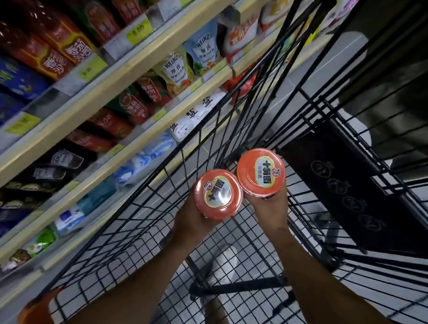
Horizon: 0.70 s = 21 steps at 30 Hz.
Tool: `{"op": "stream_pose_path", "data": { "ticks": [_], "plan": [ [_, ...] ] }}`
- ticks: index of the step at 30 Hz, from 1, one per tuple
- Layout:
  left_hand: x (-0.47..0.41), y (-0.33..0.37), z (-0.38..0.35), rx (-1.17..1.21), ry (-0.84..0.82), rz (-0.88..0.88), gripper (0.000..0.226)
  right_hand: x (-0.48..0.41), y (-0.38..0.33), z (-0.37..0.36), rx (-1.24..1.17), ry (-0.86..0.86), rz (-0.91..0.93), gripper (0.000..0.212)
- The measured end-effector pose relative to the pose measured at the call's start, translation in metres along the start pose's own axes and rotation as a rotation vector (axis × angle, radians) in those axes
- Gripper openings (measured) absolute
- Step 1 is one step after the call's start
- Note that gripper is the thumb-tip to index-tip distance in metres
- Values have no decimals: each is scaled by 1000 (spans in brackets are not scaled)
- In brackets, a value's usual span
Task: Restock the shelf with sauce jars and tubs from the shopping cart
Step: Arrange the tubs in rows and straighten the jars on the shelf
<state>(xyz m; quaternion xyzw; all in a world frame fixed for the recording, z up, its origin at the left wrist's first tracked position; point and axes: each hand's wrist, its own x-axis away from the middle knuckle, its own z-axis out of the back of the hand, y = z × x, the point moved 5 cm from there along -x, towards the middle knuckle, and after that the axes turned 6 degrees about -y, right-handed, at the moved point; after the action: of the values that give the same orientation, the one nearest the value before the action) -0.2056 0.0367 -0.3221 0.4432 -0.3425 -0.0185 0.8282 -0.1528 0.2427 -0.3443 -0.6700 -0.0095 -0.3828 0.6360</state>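
Note:
Two sauce tubs with orange lids and white labels are held side by side above the black wire shopping cart (155, 220). My left hand (189, 218) grips the left tub (217, 194) from below. My right hand (271, 212) grips the right tub (260, 173) from below, slightly higher. The two lids almost touch. The fingers are mostly hidden under the tubs. The shelf (128, 65) runs along the left, stocked with sauce pouches and bottles.
Heinz pouches (174, 69), red ketchup packs (134, 105) and white and blue bags (143, 158) fill the shelves. The cart's folded black child-seat flap (343, 188) stands at the right. Grey tiled floor and a white shoe (227, 264) show through the cart's mesh.

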Motion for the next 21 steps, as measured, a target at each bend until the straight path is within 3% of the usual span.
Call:
{"op": "stream_pose_path", "data": {
  "ticks": [3, 8, 11, 13, 15, 21],
  "plan": [
    [1, -1, 0, -11, 15, 6, 100, 0, -2, -1, -29, -3, -41, 83],
    [12, 10, 8, -27, -53, 5, 103, 6, -14, -5, -5, -19, -50, 105],
    [19, 16, 14, -21, -72, -3, 105, 17, -20, 0, 47, 13, -55, 90],
    [27, 22, 20, -21, -67, -7, 103, 25, -30, 2, -4, 2, -66, 71],
    [37, 29, 26, -25, -64, -24, 100, 36, -41, 5, -63, 4, -78, 64],
    [71, 54, 45, 35, -91, -54, 95, 85, -85, 16, 41, 46, -43, 94]
  ]
}}
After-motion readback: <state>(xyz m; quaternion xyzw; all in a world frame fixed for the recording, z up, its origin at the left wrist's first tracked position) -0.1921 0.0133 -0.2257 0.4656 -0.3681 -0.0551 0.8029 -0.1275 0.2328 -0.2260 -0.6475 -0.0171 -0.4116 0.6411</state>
